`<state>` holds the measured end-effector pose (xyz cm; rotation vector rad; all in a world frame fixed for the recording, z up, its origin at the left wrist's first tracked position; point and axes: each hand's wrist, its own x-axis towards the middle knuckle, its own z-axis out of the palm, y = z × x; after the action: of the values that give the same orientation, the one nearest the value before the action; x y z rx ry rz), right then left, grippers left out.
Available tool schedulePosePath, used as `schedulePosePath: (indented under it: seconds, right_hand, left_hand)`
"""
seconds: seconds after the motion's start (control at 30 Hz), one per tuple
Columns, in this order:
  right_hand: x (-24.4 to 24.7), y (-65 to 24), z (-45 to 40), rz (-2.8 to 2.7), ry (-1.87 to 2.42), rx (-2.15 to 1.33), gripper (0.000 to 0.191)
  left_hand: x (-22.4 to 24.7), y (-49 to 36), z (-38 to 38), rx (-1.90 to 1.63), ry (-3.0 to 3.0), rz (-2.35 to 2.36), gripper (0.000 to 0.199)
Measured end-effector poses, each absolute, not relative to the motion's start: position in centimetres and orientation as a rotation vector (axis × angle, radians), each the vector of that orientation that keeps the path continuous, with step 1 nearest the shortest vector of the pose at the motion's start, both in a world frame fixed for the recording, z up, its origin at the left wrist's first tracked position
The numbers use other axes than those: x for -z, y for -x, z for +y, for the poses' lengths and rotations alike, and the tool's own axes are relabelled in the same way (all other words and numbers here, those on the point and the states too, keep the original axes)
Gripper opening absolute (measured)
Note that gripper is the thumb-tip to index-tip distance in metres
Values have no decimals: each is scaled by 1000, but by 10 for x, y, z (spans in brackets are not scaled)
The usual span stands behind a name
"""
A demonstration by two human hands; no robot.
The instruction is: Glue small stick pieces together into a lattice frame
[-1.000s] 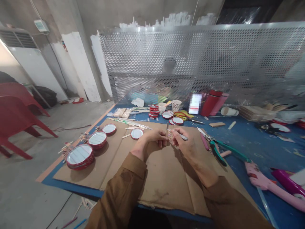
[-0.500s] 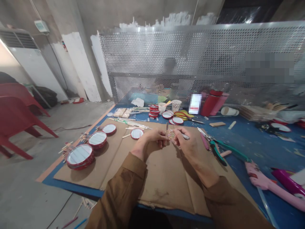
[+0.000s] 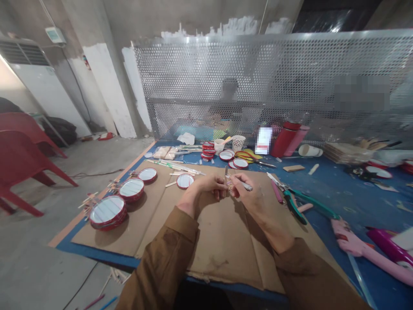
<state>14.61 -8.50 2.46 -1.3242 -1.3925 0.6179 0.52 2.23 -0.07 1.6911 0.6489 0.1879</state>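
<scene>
My left hand (image 3: 214, 186) pinches a thin, flat wooden stick (image 3: 226, 171) that stands upright above the cardboard sheet (image 3: 222, 241). My right hand (image 3: 247, 191) is closed around a pale, pen-like tool (image 3: 246, 186), its front end close to the stick. A small, colourful patterned piece (image 3: 229, 184) shows between the two hands; its lower part is hidden by fingers. To the left of my left hand lies a round, white-topped disc with a red rim (image 3: 185, 181).
Several red-rimmed round boxes (image 3: 107, 211) line the cardboard's left side. At right lie green-handled pliers (image 3: 295, 209), a pink glue gun (image 3: 351, 241) and a pink marker (image 3: 276, 191). Paper cups (image 3: 238, 143), a phone (image 3: 263, 141) and a red bottle (image 3: 285, 140) stand before a perforated metal screen (image 3: 200, 77).
My right hand has shifted slightly left, bringing the pen-like tool against or near the stick and covering more of the patterned piece. My left hand stays in place.
</scene>
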Motion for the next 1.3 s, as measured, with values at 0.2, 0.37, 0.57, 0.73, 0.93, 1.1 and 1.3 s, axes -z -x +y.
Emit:
schedulePosePath:
  seconds: [0.2,0.37,0.57,0.73,0.93,1.1,1.3]
  right_hand:
    - [-26,-147,-86,-1313,1371,-550,33]
    - [-27,-147,-87,-1267,1362,-530,31]
    - [-27,-144,-87,-1345,1339,-575,32]
    - [-31,-142,-88,-1402,1376,-534,31]
    - [-29,-143,-89,-1328,1372,-538,31]
    - [-27,-144,-87,-1262,1365,-564,32]
    - [-26,-143,-86,-1357,1337,-567,32]
  left_hand:
    - [-1,-5,21,-161,-1705,666,28]
    - [-5,-5,19,-163,-1688,690,26]
    - [-3,-6,20,-162,-1699,685,29]
    - [-4,-6,19,-159,-1694,667,31]
    - [-4,-5,20,-157,-1690,677,32]
    - [-1,-5,23,-171,-1695,673,29]
    - [-1,-5,21,-179,-1678,673,36]
